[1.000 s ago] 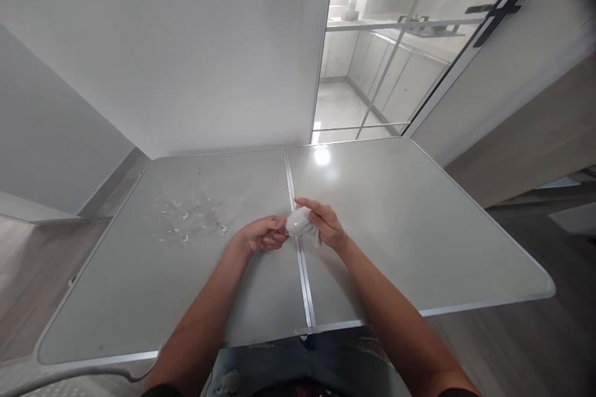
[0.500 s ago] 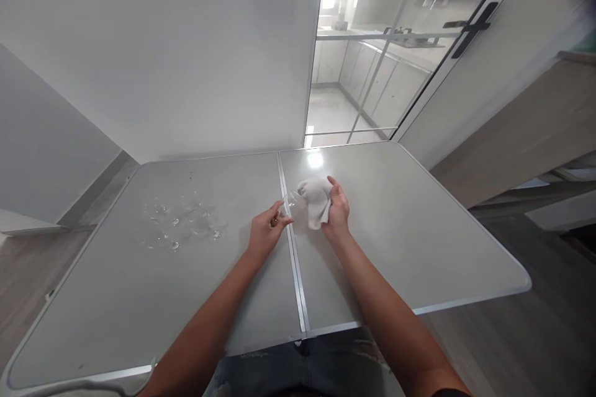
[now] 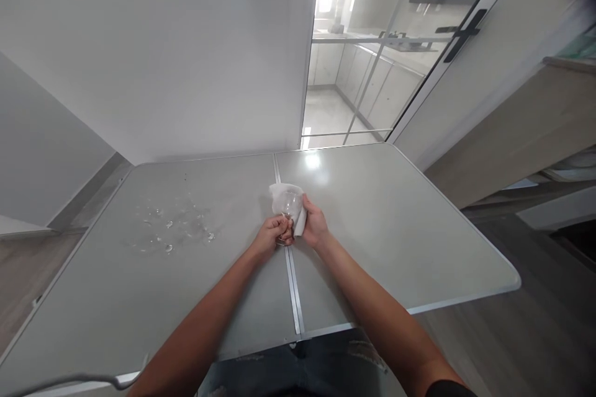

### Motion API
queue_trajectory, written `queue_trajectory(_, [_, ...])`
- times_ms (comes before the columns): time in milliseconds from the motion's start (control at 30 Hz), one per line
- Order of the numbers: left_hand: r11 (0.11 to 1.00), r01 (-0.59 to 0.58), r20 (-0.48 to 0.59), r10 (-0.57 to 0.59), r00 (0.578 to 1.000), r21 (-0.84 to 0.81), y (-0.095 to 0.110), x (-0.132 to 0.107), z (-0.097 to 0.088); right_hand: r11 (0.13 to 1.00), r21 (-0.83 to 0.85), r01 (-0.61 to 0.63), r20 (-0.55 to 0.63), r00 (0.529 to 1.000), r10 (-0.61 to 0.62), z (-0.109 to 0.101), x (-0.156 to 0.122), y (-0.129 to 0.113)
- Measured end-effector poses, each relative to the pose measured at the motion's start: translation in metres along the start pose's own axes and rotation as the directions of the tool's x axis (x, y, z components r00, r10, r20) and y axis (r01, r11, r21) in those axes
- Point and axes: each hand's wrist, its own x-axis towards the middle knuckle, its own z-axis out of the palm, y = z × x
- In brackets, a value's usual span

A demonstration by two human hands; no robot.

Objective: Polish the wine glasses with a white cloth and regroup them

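Note:
A clear stemmed glass (image 3: 290, 201) is held over the table's centre seam, its bowl pointing away from me. My left hand (image 3: 272, 236) is closed round its stem, close to the foot. Behind and beside the bowl a white cloth (image 3: 279, 189) is spread. My right hand (image 3: 315, 223) grips the cloth at the right of the bowl, thumb on top and the other fingers mostly hidden. Several more clear glasses (image 3: 169, 223) are on the left half of the table; their outlines are faint.
The pale folding table (image 3: 395, 229) has a metal-edged seam (image 3: 293, 291) down its middle. A white wall (image 3: 209, 62) meets its far edge. Beyond it to the right is a glass-paned door (image 3: 354, 74) with a dark handle (image 3: 465, 35). A grey cable (image 3: 79, 378) hangs at the near left.
The cloth and my right hand have moved left, so the cloth is now behind the bowl. The glass has turned from pointing right to pointing away from me.

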Motion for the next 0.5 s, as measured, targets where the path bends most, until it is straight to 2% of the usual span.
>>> queue_trajectory(67, [1.000, 0.013, -0.002, -0.014, 1.000, -0.014, 0.002, -0.001, -0.001, 0.999, 0.045, -0.014, -0.047, 0.999, 0.017, -0.003, 0.003, 0.000])
queue_trajectory(133, [1.000, 0.018, 0.002, -0.018, 1.000, -0.014, 0.003, -0.002, -0.002, 0.997, 0.075, 0.028, -0.096, 0.995, -0.021, -0.005, 0.006, 0.001])
queue_trajectory(233, [1.000, 0.014, -0.006, -0.014, 1.000, 0.023, 0.004, -0.002, -0.001, 0.997, 0.022, 0.068, -0.122, 0.990, -0.065, -0.002, 0.005, 0.003])
queue_trajectory(300, [0.997, -0.010, -0.044, 0.013, 0.999, 0.074, 0.002, -0.001, 0.000, 0.987, -0.067, 0.145, -0.189, 0.970, -0.156, 0.002, -0.001, 0.004])
queue_trajectory(333, [0.994, -0.027, -0.064, 0.034, 0.997, 0.106, 0.001, -0.001, 0.001, 0.964, -0.147, 0.222, -0.225, 0.941, -0.251, 0.004, -0.004, 0.003])
queue_trajectory(367, [0.989, -0.044, -0.077, 0.055, 0.996, 0.142, 0.000, -0.001, 0.001, 0.917, -0.254, 0.308, -0.235, 0.900, -0.367, 0.006, -0.008, 0.002])
queue_trajectory(400, [0.981, -0.058, -0.080, 0.074, 0.994, 0.184, 0.000, -0.001, 0.000, 0.841, -0.376, 0.388, -0.196, 0.854, -0.482, 0.006, -0.011, -0.001])
queue_trajectory(433, [0.968, -0.073, -0.081, 0.094, 0.992, 0.239, 0.001, -0.001, -0.001, 0.736, -0.498, 0.459, -0.096, 0.814, -0.573, 0.007, -0.014, -0.004])
queue_trajectory(467, [0.946, -0.086, -0.087, 0.118, 0.989, 0.312, 0.004, -0.002, -0.002, 0.604, -0.601, 0.522, 0.052, 0.781, -0.623, 0.006, -0.016, -0.008])
queue_trajectory(500, [0.907, -0.096, -0.100, 0.149, 0.984, 0.410, 0.007, -0.004, -0.004, 0.458, -0.673, 0.581, 0.215, 0.746, -0.631, 0.004, -0.017, -0.012])
